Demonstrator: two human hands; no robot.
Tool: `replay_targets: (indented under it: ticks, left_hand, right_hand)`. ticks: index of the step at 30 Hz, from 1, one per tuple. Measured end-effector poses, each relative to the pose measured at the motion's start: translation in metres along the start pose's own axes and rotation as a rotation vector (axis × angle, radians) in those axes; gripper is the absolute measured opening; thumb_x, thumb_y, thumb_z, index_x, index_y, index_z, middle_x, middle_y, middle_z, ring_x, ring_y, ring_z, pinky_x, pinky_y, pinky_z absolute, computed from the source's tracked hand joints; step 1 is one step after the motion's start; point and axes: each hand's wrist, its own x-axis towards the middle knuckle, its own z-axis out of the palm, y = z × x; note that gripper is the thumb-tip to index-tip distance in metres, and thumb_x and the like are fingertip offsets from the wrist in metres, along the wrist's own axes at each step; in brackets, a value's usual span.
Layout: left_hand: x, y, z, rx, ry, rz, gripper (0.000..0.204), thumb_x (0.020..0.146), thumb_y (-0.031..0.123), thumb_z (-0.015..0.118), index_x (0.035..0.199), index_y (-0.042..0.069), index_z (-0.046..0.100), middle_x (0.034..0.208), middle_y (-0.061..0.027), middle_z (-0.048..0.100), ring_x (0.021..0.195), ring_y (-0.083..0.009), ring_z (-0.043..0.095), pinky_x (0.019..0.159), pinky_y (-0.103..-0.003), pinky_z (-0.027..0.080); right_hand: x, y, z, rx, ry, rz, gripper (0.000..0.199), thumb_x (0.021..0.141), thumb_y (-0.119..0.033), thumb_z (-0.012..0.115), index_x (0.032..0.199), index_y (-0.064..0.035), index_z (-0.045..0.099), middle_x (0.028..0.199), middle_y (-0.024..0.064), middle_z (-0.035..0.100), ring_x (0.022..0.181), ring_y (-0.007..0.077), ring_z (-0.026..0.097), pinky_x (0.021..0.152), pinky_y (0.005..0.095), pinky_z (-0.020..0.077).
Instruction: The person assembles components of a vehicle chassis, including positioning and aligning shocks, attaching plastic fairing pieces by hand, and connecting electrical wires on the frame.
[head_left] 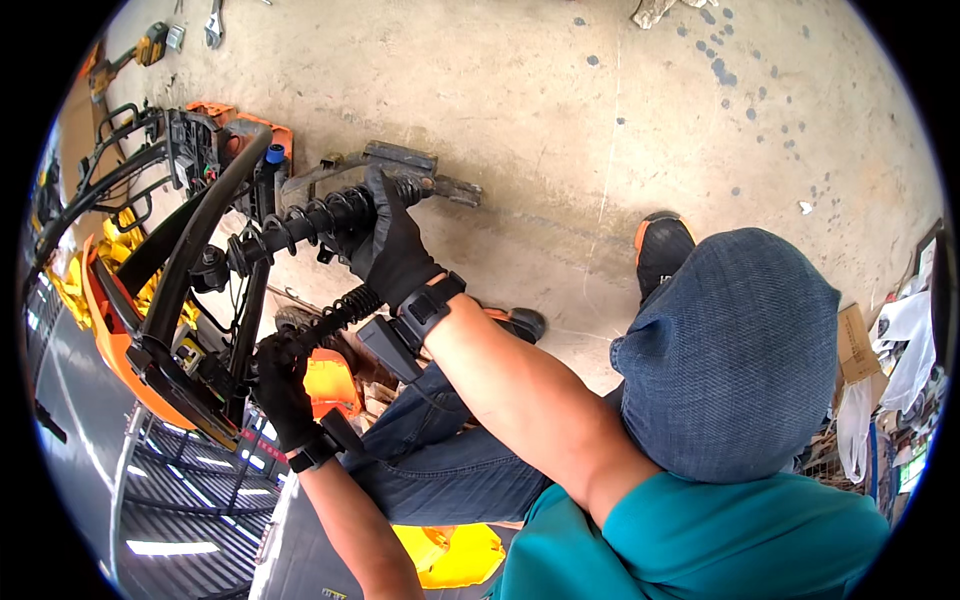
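My right hand (pixel 392 243), in a black glove, grips the upper black coil-spring shock absorber (pixel 300 226) near its right end. My left hand (pixel 283 388), also gloved in black, is closed around the lower end of a second black coil-spring shock (pixel 345 308), close to an orange part (pixel 330 383). Both shocks run from the stripped black tube frame (pixel 190 260) of a small vehicle lying at the left, with orange body panels (pixel 105 330) still on it. My knees in blue jeans (pixel 730 350) are bent at the right.
A grey metal bracket (pixel 400 158) lies on the stained concrete floor (pixel 600 110) behind the shocks. A yellow power tool (pixel 150 45) and a wrench (pixel 213 25) lie at the top left. Yellow plastic (pixel 450 555) sits under my legs. Bags and cardboard (pixel 880 360) crowd the right edge.
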Motion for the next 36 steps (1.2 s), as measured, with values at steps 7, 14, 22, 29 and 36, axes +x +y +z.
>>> replay_targets:
  ticks: [7,14,22,29,36]
  left_hand:
    - [-0.003,-0.012,0.003,-0.076,0.005,-0.022,0.048,0.084,0.002,0.072,0.129,0.007,0.055,0.111,-0.0119,0.067,0.096,-0.0187,0.068,0.080,-0.032,0.055]
    - [0.002,0.009,-0.004,0.245,-0.020,0.022,0.051,0.084,0.006,0.073,0.131,0.007,0.055,0.113,-0.0131,0.067,0.099,-0.0258,0.068,0.083,-0.034,0.055]
    - [-0.005,-0.032,-0.007,-0.035,-0.022,-0.040,0.038,0.095,0.021,0.062,0.130,0.005,0.055,0.118,-0.0139,0.065,0.107,-0.0301,0.065,0.089,-0.038,0.052]
    - [-0.002,-0.014,-0.007,-0.243,-0.034,-0.158,0.039,0.088,-0.004,0.066,0.125,0.001,0.056,0.117,-0.0099,0.062,0.110,-0.0197,0.059,0.092,-0.031,0.050]
    - [0.000,0.003,-0.012,0.186,-0.040,0.067,0.038,0.096,0.016,0.059,0.133,0.007,0.054,0.116,-0.0175,0.066,0.104,-0.0343,0.066,0.087,-0.040,0.053]
  right_hand:
    - [-0.016,0.000,-0.005,-0.033,0.038,-0.054,0.022,0.093,-0.032,0.068,0.092,-0.0136,0.056,0.078,0.0016,0.060,0.071,0.0152,0.063,0.066,0.0302,0.0566]
    - [-0.012,0.007,0.003,-0.066,0.054,-0.104,0.024,0.091,-0.036,0.069,0.089,-0.0155,0.056,0.077,0.0011,0.060,0.066,0.0141,0.062,0.061,0.0275,0.0542]
    - [0.008,0.013,0.000,-0.083,0.057,-0.019,0.027,0.093,-0.040,0.066,0.094,-0.0147,0.056,0.079,0.0016,0.060,0.072,0.0168,0.062,0.068,0.0336,0.0560]
    - [0.005,0.011,0.003,-0.097,0.016,0.005,0.026,0.093,-0.040,0.066,0.094,-0.0152,0.057,0.081,0.0010,0.061,0.074,0.0159,0.063,0.068,0.0322,0.0563]
    - [0.009,0.007,-0.009,-0.225,-0.037,0.028,0.039,0.092,-0.049,0.064,0.094,-0.0109,0.059,0.089,0.0069,0.068,0.083,0.0214,0.069,0.073,0.0358,0.0594]
